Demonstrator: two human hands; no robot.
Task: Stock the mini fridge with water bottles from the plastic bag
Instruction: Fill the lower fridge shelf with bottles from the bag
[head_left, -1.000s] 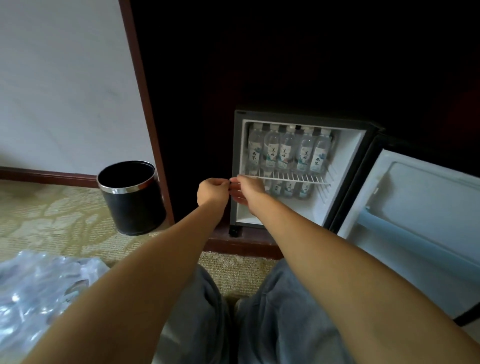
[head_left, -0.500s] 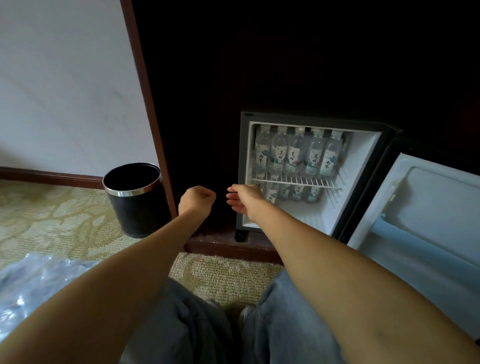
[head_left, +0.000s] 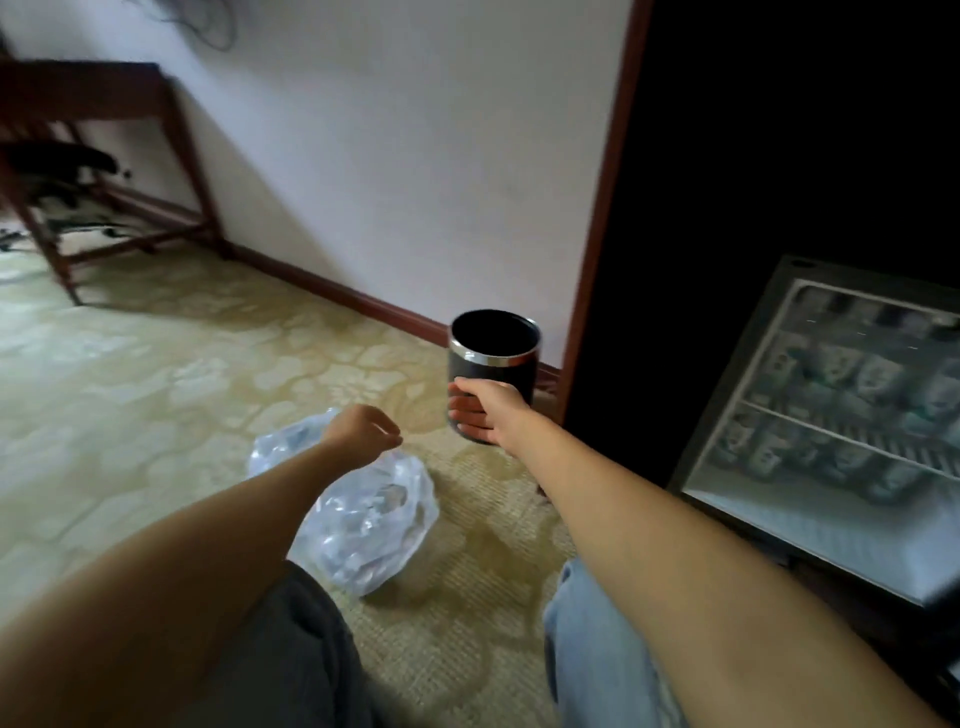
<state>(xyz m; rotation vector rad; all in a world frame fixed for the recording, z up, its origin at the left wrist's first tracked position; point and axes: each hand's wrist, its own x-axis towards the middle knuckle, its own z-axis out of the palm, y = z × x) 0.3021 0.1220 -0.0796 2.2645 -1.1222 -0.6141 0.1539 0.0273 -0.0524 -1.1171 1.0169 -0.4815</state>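
Observation:
The clear plastic bag (head_left: 374, 525) lies crumpled on the carpet in front of my knees; what it holds cannot be made out. My left hand (head_left: 363, 431) hovers just above the bag's far edge with fingers loosely curled and nothing in them. My right hand (head_left: 480, 410) is in the air in front of the black bin, fingers relaxed and empty. The mini fridge (head_left: 727, 395) stands open at the right, blurred. Rows of water bottles (head_left: 857, 379) fill its upper shelf and the space under the wire rack.
A black waste bin (head_left: 493, 343) with a metal rim stands by the wall next to the dark cabinet (head_left: 779, 156). A wooden luggage rack (head_left: 130, 104) stands far left. Patterned carpet (head_left: 156, 389) covers the floor between them.
Both hands have left the fridge's front edge and swung left. The view has turned left with them, so the bag and bin are central and the fridge is at the right edge.

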